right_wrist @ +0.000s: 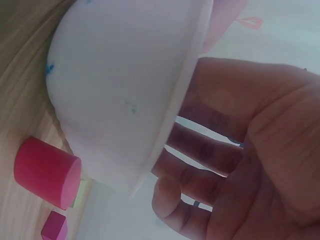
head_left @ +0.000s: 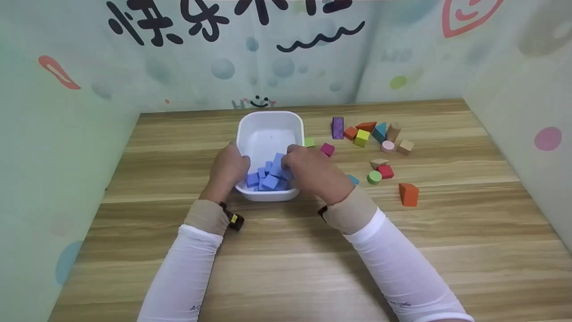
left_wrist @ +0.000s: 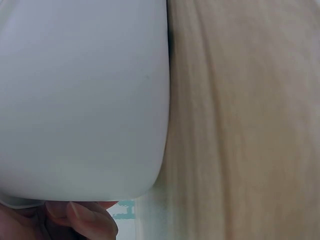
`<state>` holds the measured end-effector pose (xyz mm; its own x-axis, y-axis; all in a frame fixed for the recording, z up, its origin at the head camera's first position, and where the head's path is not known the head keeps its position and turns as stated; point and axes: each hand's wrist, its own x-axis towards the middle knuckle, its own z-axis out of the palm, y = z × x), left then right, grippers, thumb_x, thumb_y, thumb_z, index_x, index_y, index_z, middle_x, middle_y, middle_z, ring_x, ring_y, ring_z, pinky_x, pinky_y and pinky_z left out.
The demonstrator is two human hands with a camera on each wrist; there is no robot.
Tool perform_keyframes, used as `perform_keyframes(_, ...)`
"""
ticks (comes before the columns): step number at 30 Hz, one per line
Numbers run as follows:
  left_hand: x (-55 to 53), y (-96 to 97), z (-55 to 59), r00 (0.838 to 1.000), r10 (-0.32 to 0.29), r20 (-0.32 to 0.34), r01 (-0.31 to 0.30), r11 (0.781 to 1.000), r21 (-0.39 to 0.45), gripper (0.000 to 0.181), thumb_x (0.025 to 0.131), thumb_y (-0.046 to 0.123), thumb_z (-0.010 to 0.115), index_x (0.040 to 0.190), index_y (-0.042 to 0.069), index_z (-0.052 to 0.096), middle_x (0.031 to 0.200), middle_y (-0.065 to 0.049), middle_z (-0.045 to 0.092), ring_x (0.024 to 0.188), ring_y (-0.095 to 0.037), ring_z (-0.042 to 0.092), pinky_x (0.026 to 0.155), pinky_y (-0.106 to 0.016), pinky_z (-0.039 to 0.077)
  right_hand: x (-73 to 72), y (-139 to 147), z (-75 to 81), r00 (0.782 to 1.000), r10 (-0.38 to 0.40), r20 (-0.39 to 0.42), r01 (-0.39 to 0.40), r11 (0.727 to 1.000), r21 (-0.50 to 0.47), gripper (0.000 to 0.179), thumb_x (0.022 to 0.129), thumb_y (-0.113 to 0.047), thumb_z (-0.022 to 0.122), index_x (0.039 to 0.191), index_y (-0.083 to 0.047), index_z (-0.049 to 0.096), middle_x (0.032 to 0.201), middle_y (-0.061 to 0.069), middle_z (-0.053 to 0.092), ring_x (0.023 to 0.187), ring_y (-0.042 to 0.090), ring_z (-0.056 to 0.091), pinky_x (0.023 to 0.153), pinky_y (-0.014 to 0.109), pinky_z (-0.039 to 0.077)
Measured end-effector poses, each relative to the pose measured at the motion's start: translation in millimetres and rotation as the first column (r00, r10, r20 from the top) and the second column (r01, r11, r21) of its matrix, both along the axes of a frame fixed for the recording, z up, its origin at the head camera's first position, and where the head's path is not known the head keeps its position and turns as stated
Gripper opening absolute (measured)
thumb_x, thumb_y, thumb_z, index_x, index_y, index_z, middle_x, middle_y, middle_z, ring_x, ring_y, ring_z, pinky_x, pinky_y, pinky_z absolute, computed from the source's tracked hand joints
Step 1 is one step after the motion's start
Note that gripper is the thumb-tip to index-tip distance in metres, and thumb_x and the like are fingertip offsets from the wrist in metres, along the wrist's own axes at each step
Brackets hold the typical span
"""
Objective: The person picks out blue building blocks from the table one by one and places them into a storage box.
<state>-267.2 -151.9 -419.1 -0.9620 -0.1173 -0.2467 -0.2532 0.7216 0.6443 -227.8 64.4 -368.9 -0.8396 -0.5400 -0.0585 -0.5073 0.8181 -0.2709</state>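
Observation:
A white plastic bin stands on the table, with several blue blocks heaped in its near end. My left hand grips the bin's left rim, thumb over the edge. In the left wrist view its fingers show beside the bin's wall. My right hand reaches over the right rim, fingers dipping in beside the blue blocks. From the right wrist, that hand's fingers pass behind the rim, bent; the tips inside are hidden, and I cannot tell whether they hold a block.
Right of the bin lie loose blocks: a purple one, a yellow cube, a green cylinder and an orange wedge, among others. A red cylinder lies close to the bin's wall. Printed cloth walls border the table.

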Motion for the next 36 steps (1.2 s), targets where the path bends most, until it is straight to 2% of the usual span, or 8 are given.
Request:
perform_keyframes(4,-0.8,0.0,-0.1,1.0,0.006,0.014,-0.006,1.0,0.005,0.059,0.107,0.017,0.047,0.161,-0.003,0.035,0.152,-0.026,0.052,0.127,-0.036,0.062,0.103,-0.048,0.06,0.1,-0.4,-1.2,1.0,-0.015,-0.01,0.015,1.0,0.004,0.027,0.095,-0.01,0.08,0.121,-0.01,0.081,0.108,0.008,0.067,0.088,0.025,0.064,0.09,0.038,0.064)
perform_keyframes(12,-1.9,0.3,-2.1,1.0,-0.001,-0.008,0.001,1.0,-0.003,0.059,0.106,0.017,0.047,0.162,-0.002,0.036,0.153,-0.026,0.052,0.129,-0.037,0.061,0.104,-0.049,0.059,0.8,-1.4,-3.7,0.998,-0.037,-0.047,0.038,0.999,0.012,0.025,0.098,-0.015,0.077,0.124,-0.013,0.081,0.104,0.007,0.068,0.086,0.025,0.062,0.087,0.037,0.063)
perform_keyframes(18,-0.7,1.0,-2.1,0.999,-0.012,-0.03,0.012,1.0,-0.003,0.06,0.106,0.017,0.047,0.162,-0.002,0.036,0.156,-0.027,0.051,0.134,-0.039,0.058,0.111,-0.051,0.054,0.4,-1.4,-3.5,0.998,-0.03,-0.059,0.031,0.999,0.02,0.027,0.095,-0.012,0.079,0.122,-0.014,0.081,0.105,0.007,0.068,0.085,0.025,0.062,0.083,0.037,0.064)
perform_keyframes(23,0.3,0.6,-1.6,0.999,-0.017,-0.049,0.017,1.0,-0.001,0.06,0.104,0.015,0.046,0.161,-0.002,0.037,0.154,-0.025,0.052,0.133,-0.037,0.059,0.112,-0.052,0.053,0.2,-0.2,-3.1,0.998,-0.027,-0.064,0.028,1.0,0.012,0.026,0.093,-0.01,0.08,0.119,-0.013,0.082,0.101,0.007,0.068,0.083,0.025,0.062,0.08,0.036,0.063)
perform_keyframes(27,1.1,0.6,-2.5,0.997,-0.018,-0.075,0.019,1.0,0.0,0.061,0.102,0.014,0.047,0.16,-0.002,0.039,0.151,-0.026,0.055,0.128,-0.037,0.061,0.109,-0.051,0.056,1.0,0.2,-1.7,0.997,-0.02,-0.069,0.02,1.0,-0.001,0.026,0.093,-0.01,0.081,0.118,-0.013,0.083,0.101,0.007,0.069,0.082,0.025,0.063,0.081,0.036,0.064)
perform_keyframes(32,1.4,0.6,-2.7,0.998,-0.014,-0.066,0.014,1.0,-0.003,0.06,0.103,0.015,0.048,0.159,-0.004,0.04,0.148,-0.027,0.056,0.125,-0.038,0.063,0.103,-0.051,0.059,0.8,0.5,0.7,0.996,-0.006,-0.085,0.005,1.0,-0.014,0.026,0.094,-0.016,0.081,0.119,-0.013,0.082,0.105,0.007,0.071,0.085,0.024,0.064,0.086,0.038,0.064)
perform_keyframes(36,1.3,0.1,-2.7,0.998,-0.017,-0.059,0.016,1.0,-0.018,0.058,0.104,0.015,0.047,0.158,-0.004,0.04,0.148,-0.028,0.056,0.126,-0.04,0.062,0.103,-0.051,0.059,-0.5,4.6,6.2,0.997,-0.026,-0.069,0.023,0.999,-0.033,0.028,0.097,-0.023,0.079,0.123,-0.012,0.08,0.112,0.008,0.072,0.088,0.024,0.064,0.089,0.04,0.065)
